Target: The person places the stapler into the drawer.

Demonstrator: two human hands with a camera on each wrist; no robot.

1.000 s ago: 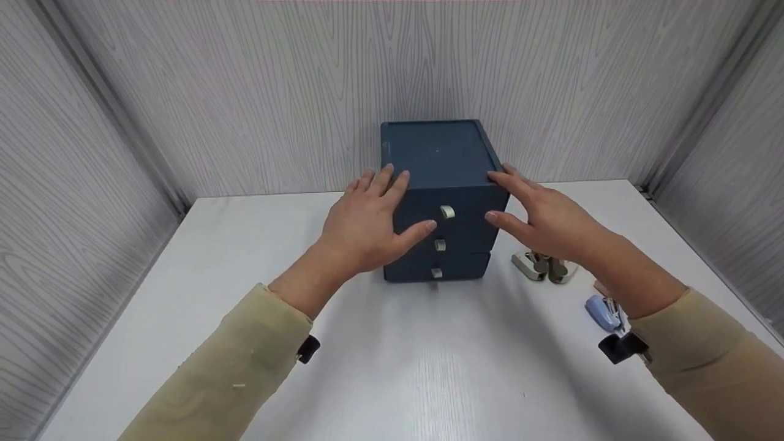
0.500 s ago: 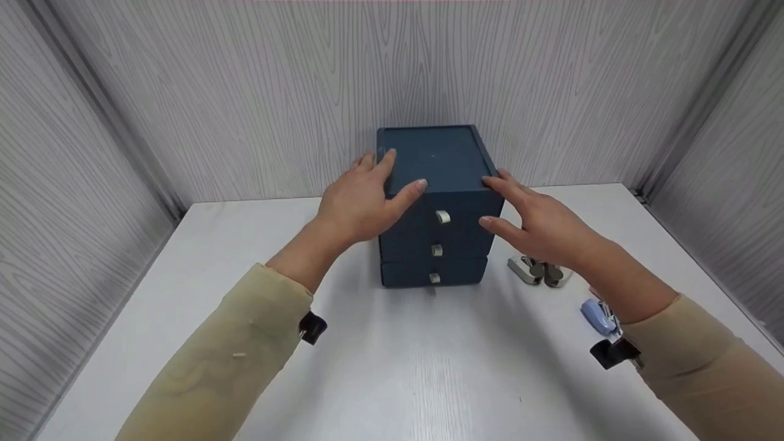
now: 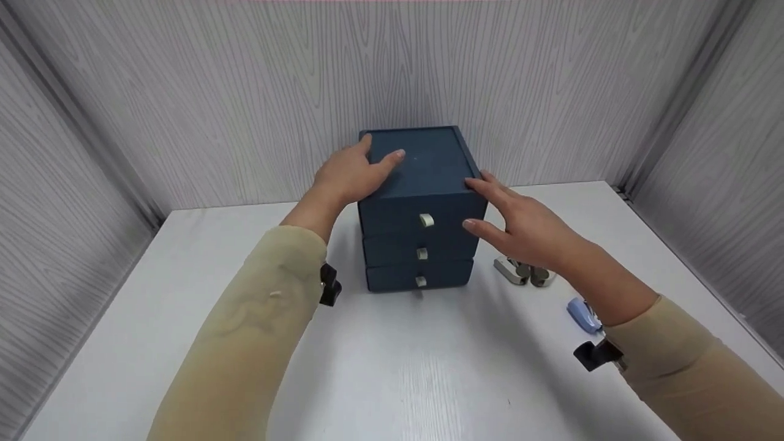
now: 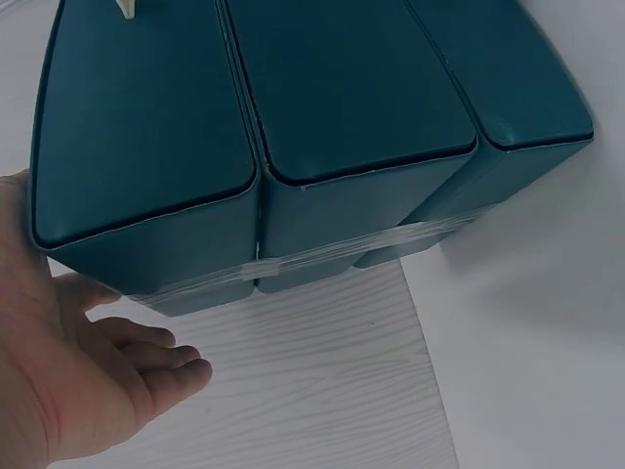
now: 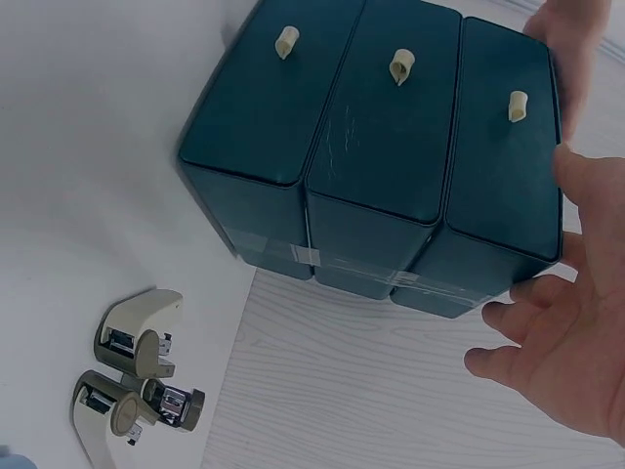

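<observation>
A dark blue box with three stacked drawers stands at the back middle of the white table. Each drawer has a small cream pull tab. My left hand rests on the box's top left edge, thumb lying on the lid and fingers down the left side. The left wrist view shows that hand with relaxed fingers beside the box. My right hand is flat against the box's right side, fingertips at the top right corner. The right wrist view shows this hand spread by the box.
Two beige and grey staplers lie on the table right of the box, also seen in the right wrist view as staplers. A small blue stapler lies nearer me by my right forearm. Grey wood-grain walls close in three sides.
My left hand has climbed from the box's front left face up onto its top left edge. My right hand has stayed at the box's right side.
</observation>
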